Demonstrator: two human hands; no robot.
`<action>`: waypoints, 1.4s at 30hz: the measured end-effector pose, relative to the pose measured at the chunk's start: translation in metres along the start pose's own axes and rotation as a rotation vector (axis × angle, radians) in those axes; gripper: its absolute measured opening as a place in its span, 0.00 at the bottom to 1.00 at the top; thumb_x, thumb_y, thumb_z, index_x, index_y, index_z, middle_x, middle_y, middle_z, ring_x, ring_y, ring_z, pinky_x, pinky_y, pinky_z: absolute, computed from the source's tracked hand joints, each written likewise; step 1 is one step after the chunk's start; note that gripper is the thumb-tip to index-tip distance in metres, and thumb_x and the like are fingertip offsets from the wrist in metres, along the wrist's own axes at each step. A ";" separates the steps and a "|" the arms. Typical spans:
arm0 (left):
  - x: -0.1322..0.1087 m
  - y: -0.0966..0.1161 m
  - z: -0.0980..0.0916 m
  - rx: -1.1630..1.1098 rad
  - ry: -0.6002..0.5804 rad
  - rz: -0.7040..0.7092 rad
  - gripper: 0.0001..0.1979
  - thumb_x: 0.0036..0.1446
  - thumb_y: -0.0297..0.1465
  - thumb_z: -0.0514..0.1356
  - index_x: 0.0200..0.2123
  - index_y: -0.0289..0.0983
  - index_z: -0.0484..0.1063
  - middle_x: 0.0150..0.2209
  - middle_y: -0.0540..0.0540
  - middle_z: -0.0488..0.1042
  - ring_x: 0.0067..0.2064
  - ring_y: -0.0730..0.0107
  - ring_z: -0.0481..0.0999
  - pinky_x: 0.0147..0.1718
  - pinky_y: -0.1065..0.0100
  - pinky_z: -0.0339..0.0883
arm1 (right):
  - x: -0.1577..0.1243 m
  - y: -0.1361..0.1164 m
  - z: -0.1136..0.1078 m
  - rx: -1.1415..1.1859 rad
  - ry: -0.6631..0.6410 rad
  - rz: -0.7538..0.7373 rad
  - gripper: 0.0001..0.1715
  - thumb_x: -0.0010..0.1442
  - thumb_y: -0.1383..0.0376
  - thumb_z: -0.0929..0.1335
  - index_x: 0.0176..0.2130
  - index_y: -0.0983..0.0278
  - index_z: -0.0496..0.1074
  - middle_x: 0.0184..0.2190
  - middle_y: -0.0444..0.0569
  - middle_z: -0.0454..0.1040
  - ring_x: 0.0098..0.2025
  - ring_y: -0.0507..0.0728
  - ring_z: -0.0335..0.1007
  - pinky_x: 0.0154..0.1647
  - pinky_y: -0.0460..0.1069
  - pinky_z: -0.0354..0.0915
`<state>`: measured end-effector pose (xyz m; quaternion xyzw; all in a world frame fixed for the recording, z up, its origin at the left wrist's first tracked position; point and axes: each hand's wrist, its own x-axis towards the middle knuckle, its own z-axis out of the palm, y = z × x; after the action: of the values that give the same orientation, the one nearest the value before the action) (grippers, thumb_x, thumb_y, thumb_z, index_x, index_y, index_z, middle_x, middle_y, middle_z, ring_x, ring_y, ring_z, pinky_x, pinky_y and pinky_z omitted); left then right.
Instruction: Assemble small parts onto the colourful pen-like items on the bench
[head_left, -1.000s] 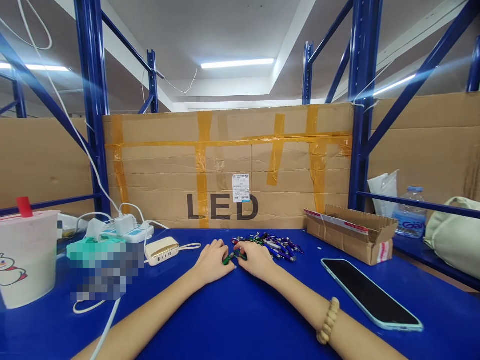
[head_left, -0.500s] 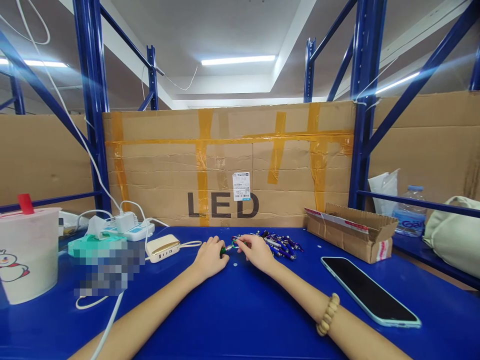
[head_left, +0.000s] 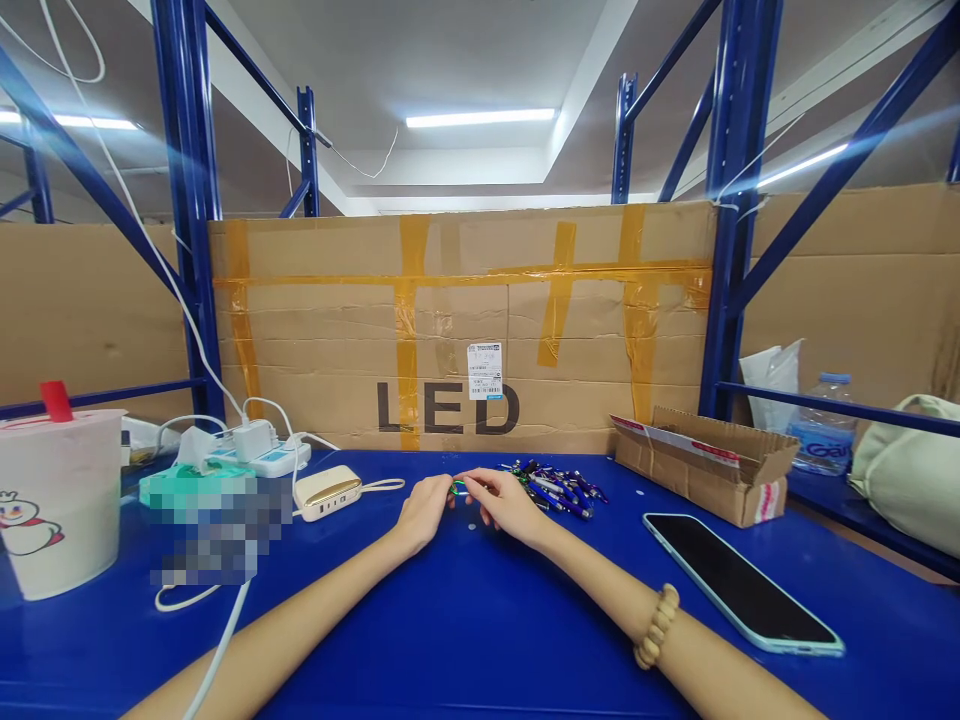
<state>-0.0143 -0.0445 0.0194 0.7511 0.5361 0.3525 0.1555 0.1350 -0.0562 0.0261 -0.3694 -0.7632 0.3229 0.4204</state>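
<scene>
At the middle of the blue tabletop my left hand [head_left: 425,513] and my right hand [head_left: 504,503] meet fingertip to fingertip. Between them shows a small green ring [head_left: 457,488], pinched by my right thumb and fingers. My left fingers are closed against its other side, and whatever they cover is hidden from me. Just beyond my right hand lies a pile of slim, shiny blue and purple sticks [head_left: 559,490], pen-like in shape but too small to identify surely.
An open cardboard box [head_left: 705,465] and a phone [head_left: 742,580] lie right. Toward the left are a gold-and-white device [head_left: 328,492] with a strap, a power strip [head_left: 274,460], white cables and a cup [head_left: 60,510]. A large carton [head_left: 322,340] stands behind.
Both hands have drawn closer, the right moving slightly left. My left hand has turned, and the dark piece seen at its fingertips is now hidden.
</scene>
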 end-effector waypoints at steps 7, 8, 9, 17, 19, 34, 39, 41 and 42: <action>0.004 -0.004 0.004 -0.114 0.038 0.029 0.23 0.55 0.44 0.41 0.19 0.36 0.62 0.16 0.52 0.62 0.21 0.73 0.63 0.24 0.72 0.55 | 0.000 0.006 -0.001 -0.164 -0.042 -0.071 0.21 0.57 0.56 0.60 0.44 0.65 0.71 0.30 0.47 0.71 0.17 0.45 0.57 0.19 0.43 0.58; 0.003 -0.004 0.004 -0.099 0.048 0.031 0.23 0.56 0.45 0.41 0.20 0.36 0.62 0.16 0.52 0.63 0.21 0.73 0.63 0.24 0.72 0.55 | 0.000 0.006 -0.002 -0.230 -0.048 -0.107 0.20 0.57 0.56 0.59 0.42 0.64 0.71 0.30 0.46 0.71 0.17 0.45 0.58 0.22 0.43 0.59; 0.002 -0.003 0.003 -0.075 0.058 0.036 0.23 0.56 0.44 0.41 0.20 0.36 0.62 0.16 0.52 0.63 0.22 0.73 0.64 0.24 0.72 0.55 | -0.001 0.005 -0.003 -0.308 -0.050 -0.148 0.20 0.58 0.56 0.59 0.41 0.63 0.72 0.29 0.45 0.71 0.18 0.46 0.59 0.24 0.44 0.59; -0.001 0.002 -0.007 0.181 0.049 0.247 0.18 0.59 0.38 0.41 0.25 0.39 0.63 0.27 0.50 0.71 0.31 0.70 0.69 0.30 0.72 0.57 | -0.006 -0.002 -0.007 -0.647 -0.010 -0.300 0.18 0.58 0.60 0.59 0.23 0.64 0.70 0.20 0.44 0.66 0.23 0.49 0.58 0.27 0.43 0.55; -0.001 0.002 -0.009 0.195 0.052 0.267 0.18 0.60 0.38 0.40 0.26 0.39 0.63 0.27 0.50 0.71 0.31 0.70 0.70 0.32 0.72 0.57 | -0.007 -0.003 -0.005 -0.648 0.010 -0.311 0.19 0.58 0.61 0.59 0.21 0.64 0.69 0.19 0.44 0.65 0.22 0.49 0.57 0.27 0.43 0.55; -0.004 0.005 -0.004 0.099 0.123 0.329 0.18 0.60 0.39 0.39 0.28 0.38 0.63 0.28 0.49 0.69 0.32 0.71 0.68 0.34 0.71 0.59 | -0.001 0.002 0.006 -0.581 0.244 -0.399 0.17 0.53 0.71 0.61 0.15 0.66 0.61 0.14 0.40 0.54 0.20 0.48 0.49 0.23 0.44 0.48; -0.006 0.010 -0.003 0.019 0.102 0.327 0.16 0.60 0.38 0.40 0.27 0.38 0.60 0.28 0.49 0.66 0.33 0.70 0.65 0.36 0.69 0.59 | 0.001 0.006 0.004 -0.606 0.254 -0.408 0.21 0.58 0.67 0.59 0.16 0.66 0.61 0.15 0.40 0.54 0.20 0.47 0.50 0.23 0.44 0.47; -0.006 0.009 -0.004 0.018 0.092 0.331 0.15 0.59 0.38 0.41 0.29 0.38 0.60 0.29 0.49 0.66 0.34 0.69 0.65 0.37 0.68 0.59 | 0.001 0.007 0.004 -0.624 0.264 -0.410 0.20 0.59 0.66 0.59 0.17 0.66 0.62 0.16 0.41 0.55 0.20 0.48 0.52 0.24 0.44 0.48; -0.006 0.009 -0.005 0.019 0.088 0.337 0.14 0.59 0.38 0.41 0.29 0.38 0.60 0.30 0.48 0.66 0.34 0.69 0.65 0.37 0.68 0.59 | 0.001 0.007 0.004 -0.633 0.267 -0.411 0.20 0.59 0.66 0.58 0.18 0.66 0.63 0.17 0.41 0.56 0.21 0.48 0.52 0.24 0.44 0.48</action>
<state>-0.0130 -0.0541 0.0262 0.8158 0.4120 0.4009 0.0633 0.1333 -0.0525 0.0190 -0.3590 -0.8216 -0.0700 0.4372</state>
